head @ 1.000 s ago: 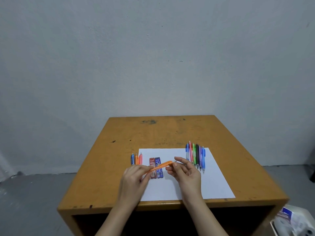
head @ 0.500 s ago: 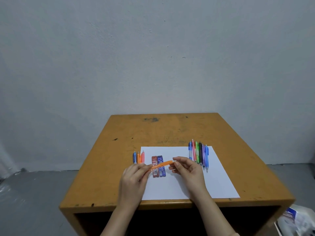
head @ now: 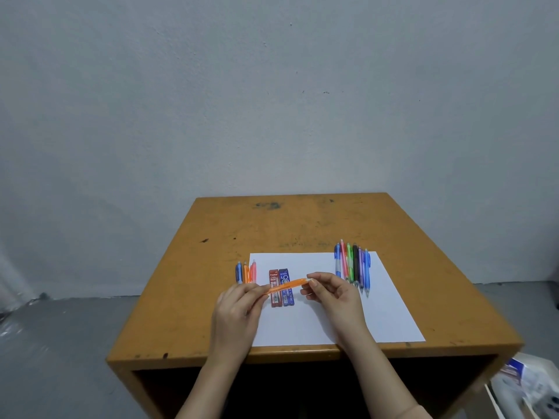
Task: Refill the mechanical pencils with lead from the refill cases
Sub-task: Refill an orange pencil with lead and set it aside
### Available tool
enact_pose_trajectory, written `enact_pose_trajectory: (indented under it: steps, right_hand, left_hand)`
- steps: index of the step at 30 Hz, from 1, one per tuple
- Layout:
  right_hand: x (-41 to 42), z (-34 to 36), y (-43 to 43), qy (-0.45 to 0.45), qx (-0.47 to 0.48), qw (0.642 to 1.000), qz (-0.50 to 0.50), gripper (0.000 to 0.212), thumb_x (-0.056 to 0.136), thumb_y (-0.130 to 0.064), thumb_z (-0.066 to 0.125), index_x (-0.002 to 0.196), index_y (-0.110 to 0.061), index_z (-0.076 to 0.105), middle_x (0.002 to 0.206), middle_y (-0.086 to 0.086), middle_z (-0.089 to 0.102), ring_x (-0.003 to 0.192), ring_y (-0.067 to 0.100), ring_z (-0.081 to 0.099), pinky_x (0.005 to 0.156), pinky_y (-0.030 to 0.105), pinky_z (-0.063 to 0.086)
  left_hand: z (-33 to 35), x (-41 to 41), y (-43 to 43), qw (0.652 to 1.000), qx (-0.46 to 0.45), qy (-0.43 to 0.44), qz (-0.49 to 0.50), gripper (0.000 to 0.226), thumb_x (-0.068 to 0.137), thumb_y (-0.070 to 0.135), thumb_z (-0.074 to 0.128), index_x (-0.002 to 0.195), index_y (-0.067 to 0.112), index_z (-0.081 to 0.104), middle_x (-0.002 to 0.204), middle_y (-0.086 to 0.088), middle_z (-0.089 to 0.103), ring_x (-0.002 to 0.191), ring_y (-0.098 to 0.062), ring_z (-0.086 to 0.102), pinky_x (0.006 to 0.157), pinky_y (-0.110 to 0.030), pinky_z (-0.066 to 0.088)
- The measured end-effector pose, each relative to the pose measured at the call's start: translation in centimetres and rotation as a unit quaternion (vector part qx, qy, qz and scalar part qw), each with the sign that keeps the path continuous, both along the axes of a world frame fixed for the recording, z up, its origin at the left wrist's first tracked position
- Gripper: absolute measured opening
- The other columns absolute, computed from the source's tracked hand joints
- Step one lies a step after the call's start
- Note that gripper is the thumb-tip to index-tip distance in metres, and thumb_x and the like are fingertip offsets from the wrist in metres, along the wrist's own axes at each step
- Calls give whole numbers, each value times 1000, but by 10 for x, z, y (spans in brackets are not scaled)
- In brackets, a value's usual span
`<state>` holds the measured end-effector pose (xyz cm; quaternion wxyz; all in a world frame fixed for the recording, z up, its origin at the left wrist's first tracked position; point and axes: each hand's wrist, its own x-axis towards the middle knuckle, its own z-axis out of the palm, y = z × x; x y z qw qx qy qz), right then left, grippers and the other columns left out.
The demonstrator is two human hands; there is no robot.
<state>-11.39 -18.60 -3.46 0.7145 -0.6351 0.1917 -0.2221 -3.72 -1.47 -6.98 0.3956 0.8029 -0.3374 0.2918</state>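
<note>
Partly behind orange pencil [head: 286, 286]: refill cases [head: 274, 299]

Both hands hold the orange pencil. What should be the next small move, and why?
Probably the right hand pulls off the white cap while the left hand steadies the orange pencil: its fingers pinch that end, and the refill cases lie untouched on the paper, so the barrel must open first.

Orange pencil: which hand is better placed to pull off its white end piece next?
Right, probably: the right hand pinches the white end of the orange pencil, while the left hand grips the barrel's other end and can steady it.
</note>
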Motion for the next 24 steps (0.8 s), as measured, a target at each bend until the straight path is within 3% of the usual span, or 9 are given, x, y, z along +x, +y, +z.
enact_pose_trajectory:
  steps: [7, 12, 16, 18, 21, 24]
  right_hand:
    - [0, -1, -1, -1, 23, 999, -42, 10, 88, -9, 62, 93, -15, 69, 84, 3, 74, 79, 13, 71, 70, 18, 56]
    - [-1, 0, -4, -37, 89, 992, -83, 9, 90, -7, 60, 92, -8, 69, 79, 6, 73, 72, 14, 70, 67, 19, 57]
    - [6, 2, -8, -5, 8, 994, -109, 6, 88, -14, 64, 90, -13, 70, 80, 2, 73, 75, 12, 70, 66, 16, 55]
    - [13, 5, -12, 12, -58, 992, -108, 5, 88, -15, 65, 89, -13, 69, 78, 0, 71, 73, 10, 68, 65, 14, 54]
    - [29, 8, -16, 64, -177, 978, -88, 7, 88, -19, 66, 89, -13, 71, 74, -5, 68, 73, 8, 66, 71, 23, 56]
    - [44, 9, -19, 88, -231, 967, -68, 7, 87, -20, 67, 85, -14, 72, 72, -6, 67, 75, 11, 65, 75, 29, 54]
  left_hand:
    - [-1, 0, 1, 1000, 9, 17, -1, 21, 74, 13, 78, 95, 12, 74, 93, 2, 71, 94, -5, 54, 73, -28, 50]
    - [5, -1, 4, 992, -66, 99, 31, 20, 79, 4, 74, 97, 13, 75, 90, 10, 66, 87, -7, 58, 73, -31, 51]
    - [10, -3, 4, 983, -112, 139, 45, 20, 80, 6, 72, 98, 13, 74, 89, 22, 58, 86, -9, 61, 73, -20, 48]
    - [11, -3, 4, 979, -126, 151, 44, 20, 80, 7, 72, 99, 14, 74, 91, 27, 57, 87, -5, 60, 73, -21, 50]
    - [10, -2, 5, 977, -135, 160, 47, 19, 81, 8, 72, 99, 14, 74, 91, 28, 57, 88, -3, 59, 74, -14, 47]
    - [10, -2, 5, 974, -139, 170, 51, 18, 81, 9, 72, 99, 15, 74, 92, 26, 58, 89, -7, 60, 75, -13, 46]
